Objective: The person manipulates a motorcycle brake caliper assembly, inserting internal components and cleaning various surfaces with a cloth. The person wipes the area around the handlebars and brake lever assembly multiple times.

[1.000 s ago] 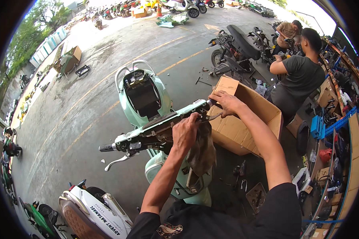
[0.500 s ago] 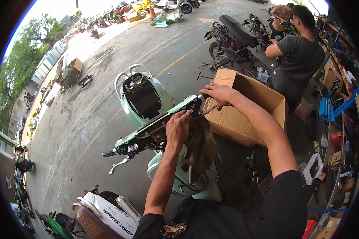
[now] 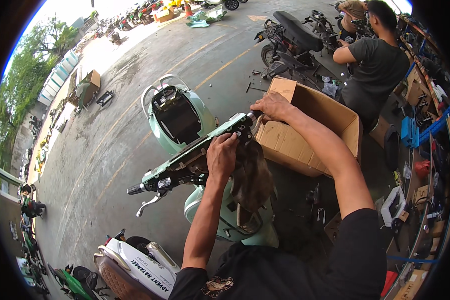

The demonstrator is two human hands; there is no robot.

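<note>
A mint-green scooter handlebar assembly with exposed switches and wiring crosses in front of me, its left grip and brake lever free. My left hand has curled fingers on the assembly, right of its middle, beside a hanging brown cloth-like piece. My right hand is closed round the right end of the handlebar, over the lever there. The scooter's lower mint body shows underneath. A hollow mint body part with rails stands just beyond the bar.
A cardboard box stands at my right. A co-worker and another person work by a stripped motorbike. Shelving with parts runs along the right. A white scooter panel lies lower left; parked scooters line the distance.
The handlebar's right end and both my hands have shifted slightly up in the picture, the right hand also leftward. The box appears higher as the view has moved. The co-workers have shifted slightly.
</note>
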